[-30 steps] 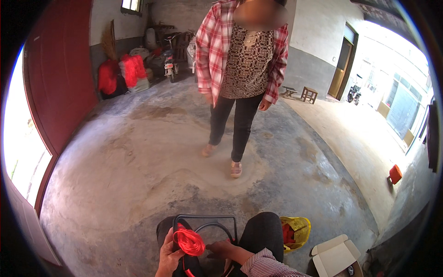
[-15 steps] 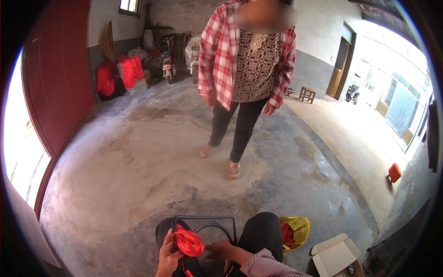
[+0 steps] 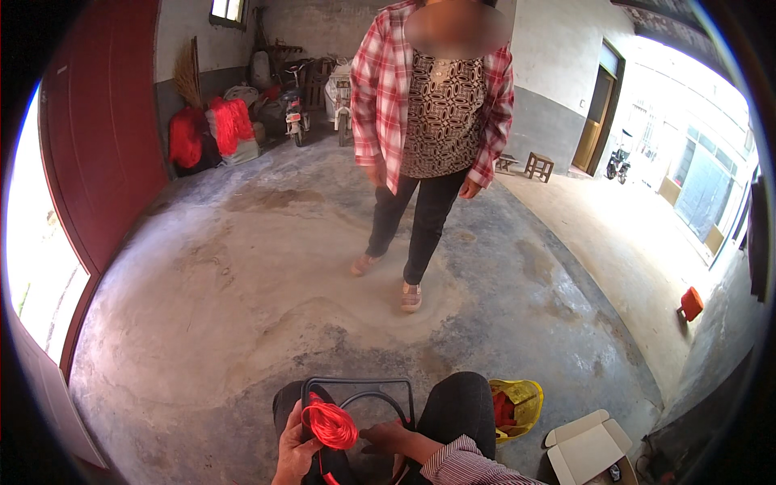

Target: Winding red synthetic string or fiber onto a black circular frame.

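Note:
A looped bundle of glossy red cord (image 3: 332,425) is at my lap, at the bottom of the view. My left hand (image 3: 294,446) is closed around its left side, with the thumb against the loops. Just right of the bundle, my right hand (image 3: 390,437) is closed with its fingers bent; what they grip, if anything, is hidden. Around both hands stands a black metal frame (image 3: 361,380) with a curved black bar inside it, between my knees. A red strand hangs below the bundle.
A yellow bag (image 3: 529,408) with red material inside sits beside my right knee, near an opened cardboard box (image 3: 590,446). A person in a plaid shirt (image 3: 373,97) stands ahead. Red bundles (image 3: 232,125) lie by the far left wall; a small wooden stool (image 3: 539,166) is farther right.
The standing person's upper body and arms have shifted slightly, while the feet stay put. My hands and the red cord show no visible movement.

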`<state>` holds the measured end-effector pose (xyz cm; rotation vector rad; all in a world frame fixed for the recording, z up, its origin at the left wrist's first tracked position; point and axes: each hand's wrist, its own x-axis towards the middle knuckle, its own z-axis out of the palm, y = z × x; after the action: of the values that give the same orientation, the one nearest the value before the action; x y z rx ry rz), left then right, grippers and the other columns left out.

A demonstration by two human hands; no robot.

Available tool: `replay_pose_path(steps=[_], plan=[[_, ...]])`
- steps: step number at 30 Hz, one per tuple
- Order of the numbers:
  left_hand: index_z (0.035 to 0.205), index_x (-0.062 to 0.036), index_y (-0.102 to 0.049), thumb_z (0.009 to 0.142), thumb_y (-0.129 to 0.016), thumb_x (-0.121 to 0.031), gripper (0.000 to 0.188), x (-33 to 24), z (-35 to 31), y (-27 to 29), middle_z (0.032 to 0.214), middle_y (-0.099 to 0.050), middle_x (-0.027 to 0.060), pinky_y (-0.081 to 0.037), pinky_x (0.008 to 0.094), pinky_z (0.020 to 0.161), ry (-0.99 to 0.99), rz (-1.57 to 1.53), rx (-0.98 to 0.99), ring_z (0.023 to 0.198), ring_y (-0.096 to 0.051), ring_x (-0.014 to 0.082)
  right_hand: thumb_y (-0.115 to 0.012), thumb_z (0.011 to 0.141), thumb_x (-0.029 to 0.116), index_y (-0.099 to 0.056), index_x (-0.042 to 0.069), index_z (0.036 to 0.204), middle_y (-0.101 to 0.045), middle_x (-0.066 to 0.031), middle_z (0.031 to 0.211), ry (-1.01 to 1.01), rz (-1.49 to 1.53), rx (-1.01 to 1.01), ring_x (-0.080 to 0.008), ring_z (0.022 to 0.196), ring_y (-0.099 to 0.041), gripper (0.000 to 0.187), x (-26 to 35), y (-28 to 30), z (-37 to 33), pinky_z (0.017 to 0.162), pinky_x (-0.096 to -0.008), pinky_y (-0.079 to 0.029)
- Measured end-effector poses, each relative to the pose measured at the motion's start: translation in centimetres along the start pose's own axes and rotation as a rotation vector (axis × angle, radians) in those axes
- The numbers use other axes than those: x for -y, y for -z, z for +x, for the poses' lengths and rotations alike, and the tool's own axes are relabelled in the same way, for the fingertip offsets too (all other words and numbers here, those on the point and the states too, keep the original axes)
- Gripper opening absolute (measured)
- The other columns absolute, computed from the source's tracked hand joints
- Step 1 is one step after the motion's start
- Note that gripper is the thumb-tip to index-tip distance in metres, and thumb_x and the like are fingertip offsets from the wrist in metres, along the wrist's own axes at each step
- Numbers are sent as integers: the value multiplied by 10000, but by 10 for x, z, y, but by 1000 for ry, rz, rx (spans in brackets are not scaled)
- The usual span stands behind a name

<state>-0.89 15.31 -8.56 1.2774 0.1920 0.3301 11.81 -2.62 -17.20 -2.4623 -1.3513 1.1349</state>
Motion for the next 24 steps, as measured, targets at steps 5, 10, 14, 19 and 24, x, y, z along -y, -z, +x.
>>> replay_pose_path(steps=[5,10,14,19,24], plan=[[1015,17,-684,661,-703,-5,356,6,-1,2,1423,-386,86,-243,346,1086,0,22,-4,1332,-325,220,-591,864,364,-524,32,1100,-616,-203,1018,0,-8,-7,-387,1006,-588,413,-1,-2,-2,822,-503,-463],[1012,31,-677,665,-687,22,348,16,-1,4,1431,-360,56,-354,324,1022,5,-1,-7,1304,-365,207,-595,862,354,-527,28,1090,-618,-209,1005,44,6,-45,-390,993,-592,403,-9,-9,1,808,-497,-467],[1023,43,-666,671,-669,49,352,13,1,1,1432,-348,36,-410,304,968,34,-38,-16,1263,-414,195,-597,862,344,-527,27,1087,-618,-209,1010,36,4,-45,-392,996,-591,395,-4,-3,-3,808,-493,-468],[1039,35,-665,673,-678,43,367,5,0,-4,1433,-356,41,-373,317,1005,81,-138,-30,1272,-404,192,-589,870,365,-515,35,1123,-616,-201,1034,4,-10,8,-384,1021,-587,422,-4,0,-1,818,-496,-470],[1039,11,-677,669,-700,18,371,9,1,-1,1432,-371,61,-263,337,1079,-13,-28,3,1306,-364,201,-581,875,372,-509,43,1139,-614,-193,1047,-10,-32,17,-373,1027,-590,428,-4,-2,0,819,-500,-471]])
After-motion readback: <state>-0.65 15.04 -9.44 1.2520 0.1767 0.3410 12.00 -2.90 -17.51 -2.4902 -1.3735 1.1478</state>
